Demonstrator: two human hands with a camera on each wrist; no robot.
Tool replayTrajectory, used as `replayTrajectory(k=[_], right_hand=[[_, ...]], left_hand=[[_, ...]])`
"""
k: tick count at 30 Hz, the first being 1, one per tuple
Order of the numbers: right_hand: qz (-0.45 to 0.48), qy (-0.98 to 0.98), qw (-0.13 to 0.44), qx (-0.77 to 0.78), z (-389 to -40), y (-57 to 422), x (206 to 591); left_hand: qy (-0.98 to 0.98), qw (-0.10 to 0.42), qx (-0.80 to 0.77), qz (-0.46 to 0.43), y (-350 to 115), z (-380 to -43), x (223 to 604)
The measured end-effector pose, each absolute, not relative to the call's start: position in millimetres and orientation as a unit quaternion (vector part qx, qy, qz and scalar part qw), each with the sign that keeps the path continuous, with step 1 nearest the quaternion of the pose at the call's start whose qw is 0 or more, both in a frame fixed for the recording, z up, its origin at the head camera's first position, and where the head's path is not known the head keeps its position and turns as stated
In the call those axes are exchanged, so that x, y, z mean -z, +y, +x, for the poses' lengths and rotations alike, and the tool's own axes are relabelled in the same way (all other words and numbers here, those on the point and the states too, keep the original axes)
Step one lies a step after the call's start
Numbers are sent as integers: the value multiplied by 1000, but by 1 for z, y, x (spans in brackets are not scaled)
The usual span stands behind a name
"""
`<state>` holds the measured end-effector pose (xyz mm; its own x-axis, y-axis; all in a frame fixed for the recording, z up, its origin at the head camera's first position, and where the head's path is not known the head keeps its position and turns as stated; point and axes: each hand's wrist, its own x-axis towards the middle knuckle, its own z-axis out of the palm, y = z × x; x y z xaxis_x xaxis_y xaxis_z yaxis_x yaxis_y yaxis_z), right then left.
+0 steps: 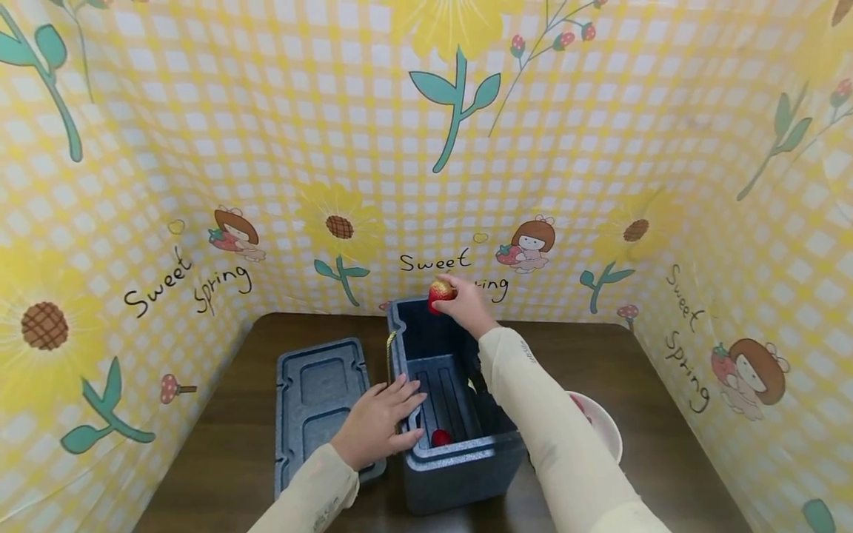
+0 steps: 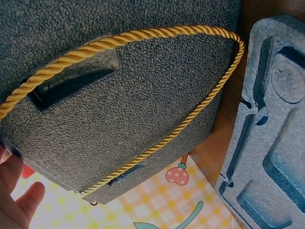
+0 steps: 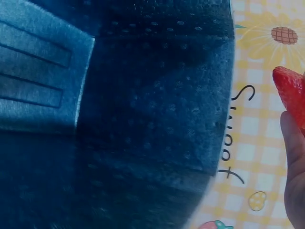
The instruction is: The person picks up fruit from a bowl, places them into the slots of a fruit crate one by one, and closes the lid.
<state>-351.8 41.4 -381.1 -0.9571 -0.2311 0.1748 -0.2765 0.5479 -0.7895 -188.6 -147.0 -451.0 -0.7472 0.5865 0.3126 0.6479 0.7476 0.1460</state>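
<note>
My right hand (image 1: 466, 303) pinches a red strawberry (image 1: 440, 296) with a yellowish top, held over the far end of a dark blue-grey foam box (image 1: 466, 481). In the right wrist view the strawberry (image 3: 291, 93) shows its pointed red tip beside my thumb. My left hand (image 1: 380, 422) rests on the box's near left rim, fingers spread and reaching over the edge. Inside, at the near end of the floor, lies another red piece (image 1: 441, 438), partly cut off by the rim. A twisted yellow rope (image 2: 157, 33) hangs along the box's left side.
The foam lid (image 1: 326, 370) lies flat on the brown table (image 1: 226, 422), left of the box. To the right, partly behind my right sleeve, is a white bowl (image 1: 609, 429) with something red in it. A checked yellow cloth (image 1: 453, 200) stands behind and around the table.
</note>
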Motion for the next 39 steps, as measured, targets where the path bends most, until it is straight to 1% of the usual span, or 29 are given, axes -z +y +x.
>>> replayTrajectory(k=[4, 11, 15, 17, 24, 28, 33, 39], right_hand=[[128, -866, 16, -483, -353, 40, 389], [126, -866, 32, -483, -351, 36, 401], [118, -872, 18, -475, -350, 33, 406], [128, -873, 20, -470, -348, 32, 408], [135, -869, 3, -475, -352, 30, 424], [137, -881, -3, -454, -348, 26, 431], [144, -888, 5, -438, -347, 22, 437], [118, -894, 3, -433, -348, 18, 444]], left_hand=[[-924, 130, 124, -338, -147, -188, 452], [-919, 141, 127, -345, -148, -189, 453], [-922, 137, 123, -341, -148, -189, 453], [-923, 135, 123, -337, -147, -189, 453], [-924, 148, 122, -329, -146, -188, 455], [-924, 143, 125, -331, -146, -187, 457], [-923, 144, 122, -335, -145, -188, 456], [-924, 137, 124, -334, -145, -188, 456]])
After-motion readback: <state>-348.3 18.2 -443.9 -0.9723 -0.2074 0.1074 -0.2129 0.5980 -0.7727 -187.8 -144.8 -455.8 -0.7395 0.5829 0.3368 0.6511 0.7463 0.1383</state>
